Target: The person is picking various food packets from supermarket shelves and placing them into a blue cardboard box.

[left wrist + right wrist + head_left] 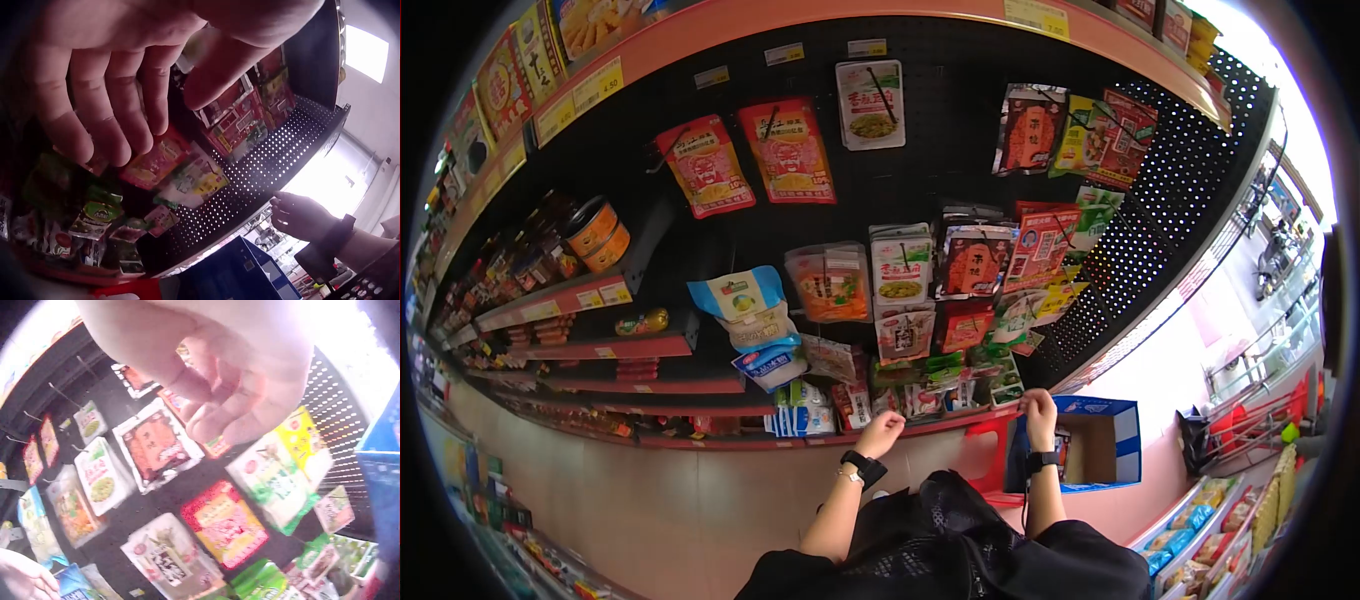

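A: Head view. Hand state, and nearest goods?

B: Left hand (880,435): fingers loosely bent, nothing seen in the grip, just in front of the packets low on the rack. Right hand (1040,405): raised near the blue box (1127,440), fingers bent in, no object visible.

A: Reason for the layout?

B: Judgement: the red packets (790,155) and white packets (902,262) hang from hooks so that their printed fronts face the shopper. The tins (595,235) rest on a shelf, their flat ends probably making that steady. The box has its mouth uncovered, which would let a hand reach inside.

A: Left wrist view?

B: Four fingers bend downward, relaxed, thumb held apart; released, touching no packet as far as can be told. Such a spread probably leaves room for a packet between thumb and fingers. Perforated panel (269,156) beyond, at the side of the hanging goods.

A: Right wrist view?

B: Thumb lies close to the curled fingers, palm side partly hidden. Loosely bent, no object seen; contact between fingertips, cannot tell. Behind hang the brown packet (156,445) and yellow packet (303,447). They tilt in this view, likely from the wrist camera's angle rather than the hanging.
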Available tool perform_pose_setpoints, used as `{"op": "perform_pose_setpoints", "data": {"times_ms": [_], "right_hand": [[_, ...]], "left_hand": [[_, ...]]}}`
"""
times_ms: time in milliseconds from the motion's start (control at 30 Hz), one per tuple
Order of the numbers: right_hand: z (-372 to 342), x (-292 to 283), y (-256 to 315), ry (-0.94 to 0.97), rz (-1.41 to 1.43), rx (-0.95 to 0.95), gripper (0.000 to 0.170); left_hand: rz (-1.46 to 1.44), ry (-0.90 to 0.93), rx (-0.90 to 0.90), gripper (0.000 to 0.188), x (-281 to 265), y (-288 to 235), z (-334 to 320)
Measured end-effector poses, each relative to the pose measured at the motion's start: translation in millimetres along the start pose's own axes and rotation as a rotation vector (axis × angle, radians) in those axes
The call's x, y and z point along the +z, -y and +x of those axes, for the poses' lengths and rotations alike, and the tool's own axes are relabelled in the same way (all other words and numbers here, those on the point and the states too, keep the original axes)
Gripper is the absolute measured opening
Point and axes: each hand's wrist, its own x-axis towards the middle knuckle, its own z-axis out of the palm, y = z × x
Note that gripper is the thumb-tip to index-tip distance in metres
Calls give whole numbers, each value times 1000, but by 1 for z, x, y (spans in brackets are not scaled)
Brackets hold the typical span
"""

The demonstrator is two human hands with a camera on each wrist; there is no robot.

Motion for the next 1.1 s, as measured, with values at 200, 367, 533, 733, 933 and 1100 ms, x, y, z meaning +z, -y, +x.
{"op": "perform_pose_setpoints", "data": {"times_ms": [200, 367, 533, 733, 933, 1100], "right_hand": [[49, 70, 90, 300, 444, 140, 12], [123, 97, 160, 566, 911, 133, 22], [202, 134, 234, 773, 1165, 281, 38], [287, 198, 244, 778, 1022, 312, 39], [328, 232, 245, 796, 878, 273, 29], [321, 236, 250, 956, 824, 227, 31]], "left_hand": [[-111, -135, 95, 11, -41, -43, 10], [-256, -89, 208, 16, -66, -147, 50], [-873, 117, 369, 42, -97, -264, 117], [-920, -250, 435, 37, -121, -321, 200], [-536, -418, 466, 62, -144, -303, 260], [-722, -410, 354, 51, -143, -316, 263]]}}
